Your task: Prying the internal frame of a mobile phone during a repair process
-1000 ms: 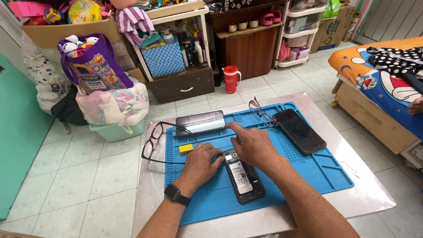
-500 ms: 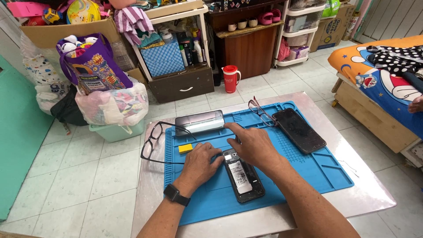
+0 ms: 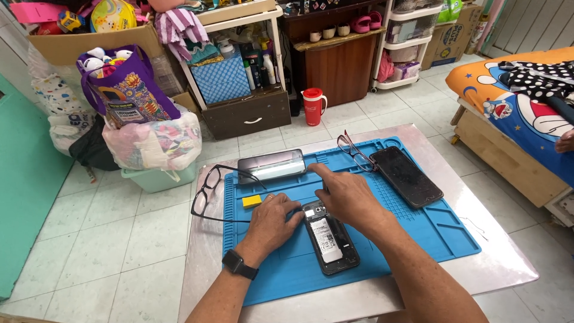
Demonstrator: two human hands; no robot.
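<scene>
An opened phone with its back off and its battery showing lies on a blue work mat. My left hand, with a black watch on the wrist, rests on the mat and touches the phone's upper left corner. My right hand lies over the phone's top end, index finger stretched out toward a silver phone back cover. Whether either hand pinches a small part is hidden. A small yellow piece sits left of my left hand.
A second dark phone and a pair of glasses lie at the mat's far right. Black-framed glasses hang over the mat's left edge. The metal table stands on a tiled floor; bags, a red jug, shelves and a bed surround it.
My right hand has lifted slightly and its index finger now stretches farther toward the silver cover. My left hand and the phone stay where they were.
</scene>
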